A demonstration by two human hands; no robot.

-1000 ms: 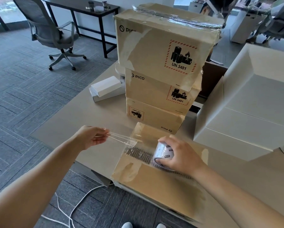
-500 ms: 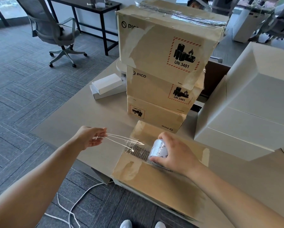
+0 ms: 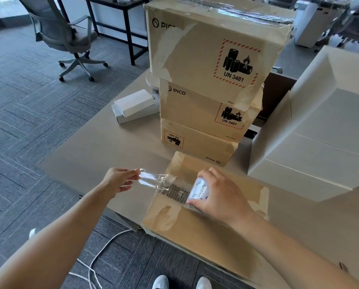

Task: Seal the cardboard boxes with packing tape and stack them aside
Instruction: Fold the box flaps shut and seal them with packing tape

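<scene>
- So, head view, the only one: the left hand (image 3: 120, 181) is off the left side of the cardboard box (image 3: 195, 232), fingers curled, thumb and fingertips pinching the free end of the clear tape strip (image 3: 151, 180).
- right hand (image 3: 218, 197) is clamped round the tape roll (image 3: 198, 191) from above. The roll sits low over the box top, right about at the seam; can't tell if it's actually touching.
- the strip runs taut-ish from the roll, across the seam and out past the box's left edge to the left hand. It's a bit crinkled where it crosses the edge.
- that box lies flat on the near edge of the worktop (image 3: 112, 147), flaps down, with old tape scars on top.
- just behind it, nearly touching, is a stack of three boxes (image 3: 199, 113) with PICO and UN 3481 battery labels. The top one has shiny tape along its lid.
- a big white box (image 3: 320, 142) is on the right, and two flat white boxes (image 3: 132, 107) are left of the stack.
- on the floor there's an office chair (image 3: 70, 34) far left, a white cable (image 3: 103, 247) under the worktop edge and white shoes (image 3: 162, 282) at the bottom.
</scene>
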